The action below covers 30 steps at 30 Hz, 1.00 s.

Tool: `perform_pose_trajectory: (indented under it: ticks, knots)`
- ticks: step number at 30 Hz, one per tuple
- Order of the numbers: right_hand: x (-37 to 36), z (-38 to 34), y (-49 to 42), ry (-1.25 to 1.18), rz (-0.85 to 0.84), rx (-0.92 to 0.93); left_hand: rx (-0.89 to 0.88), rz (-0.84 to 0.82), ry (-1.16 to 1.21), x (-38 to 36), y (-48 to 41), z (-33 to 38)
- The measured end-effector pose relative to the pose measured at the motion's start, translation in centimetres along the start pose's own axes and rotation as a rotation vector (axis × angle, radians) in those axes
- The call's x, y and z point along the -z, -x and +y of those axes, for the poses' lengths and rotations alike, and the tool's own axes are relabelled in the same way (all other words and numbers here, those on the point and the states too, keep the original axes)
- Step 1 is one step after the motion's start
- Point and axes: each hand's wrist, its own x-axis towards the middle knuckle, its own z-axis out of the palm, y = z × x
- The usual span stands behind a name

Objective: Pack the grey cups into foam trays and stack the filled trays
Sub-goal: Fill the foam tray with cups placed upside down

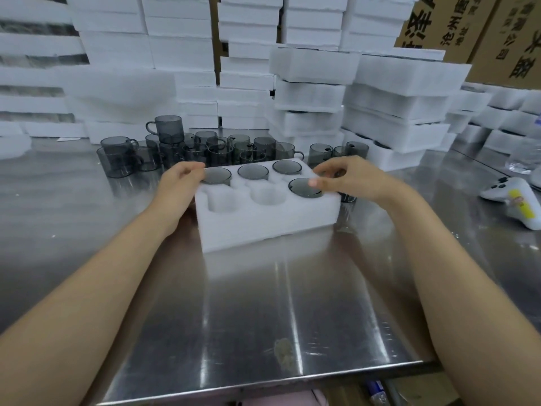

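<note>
Seating cups: the white foam tray with 6 round pockets point(263, 227) lies just ahead of you on the brushed steel table point(263, 303); 4 pockets hold smoky grey glass cups, 2 near pockets (left, middle) are empty.

Your left hand point(178, 180) curls at the far-left cup point(216, 175); your right hand point(348, 178) arches over the near-right cup point(304, 189), thumb tip on its rim. Cannot tell whether either actually grips.

Loose grey handled cups point(219, 150) crowd just beyond the tray.

Handling, judged: the glass is likely light, hard, slick and chip-prone, so take each by the wall or handle. The foam is soft and may flex when loaded, so lift it from both ends.

Room: stacked white foam trays point(395, 112) far and right, brown cardboard cartons point(468, 24) far right.
</note>
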Motion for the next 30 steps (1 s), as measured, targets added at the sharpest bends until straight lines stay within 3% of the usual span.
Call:
perform_pose_trajectory:
  ticks: [7,10,13,17,27,30]
  knots:
    - [0.0,0.5,-0.8,0.004,-0.11,0.035,-0.003,0.005,-0.008,0.0,0.0,-0.1]
    - [-0.4,1.3,-1.1,-0.092,0.08,0.079,-0.006,0.004,-0.011,0.1,0.0,0.0]
    - [-0.1,2.0,-1.2,0.09,0.331,-0.009,-0.005,-0.005,-0.003,0.1,-0.1,0.0]
    - [0.1,2.1,-1.0,0.331,0.322,-0.118,-0.003,0.0,0.004,0.1,-0.1,0.0]
    - [0.7,1.6,-0.5,0.157,0.419,-0.17,0.002,-0.011,0.006,0.1,0.1,0.1]
    - [0.4,1.6,-0.6,0.233,0.35,-0.135,0.001,-0.006,0.003,0.0,0.1,0.2]
